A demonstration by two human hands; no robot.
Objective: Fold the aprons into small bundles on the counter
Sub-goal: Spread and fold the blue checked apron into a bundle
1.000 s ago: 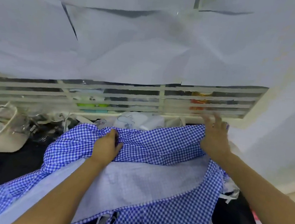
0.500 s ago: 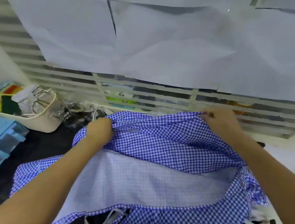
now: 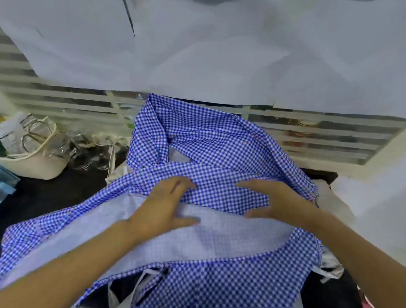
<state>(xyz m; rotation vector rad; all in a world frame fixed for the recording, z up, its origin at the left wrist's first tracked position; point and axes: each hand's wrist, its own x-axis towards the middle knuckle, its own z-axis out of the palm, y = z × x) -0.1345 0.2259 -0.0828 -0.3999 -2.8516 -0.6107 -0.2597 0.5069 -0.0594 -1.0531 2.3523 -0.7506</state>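
The blue gingham apron (image 3: 222, 151) is found rumpled on the dark counter (image 3: 40, 193), with a checked band folded over its pale underside. The left hand (image 3: 163, 207) is pressed flat on the fold, fingers spread. The right hand (image 3: 280, 200) is held beside it over the band, fingers straight and parted, nothing pinched. A cream basket (image 3: 31, 164) is noted at left.

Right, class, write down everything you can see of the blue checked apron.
The apron is thin blue-and-white gingham with a paler reverse showing as a band across the middle. It lies rumpled, partly folded, on the dark counter, its far end humped up. The left hand lies flat on it; the right hand, spread wide, touches the checked fold.
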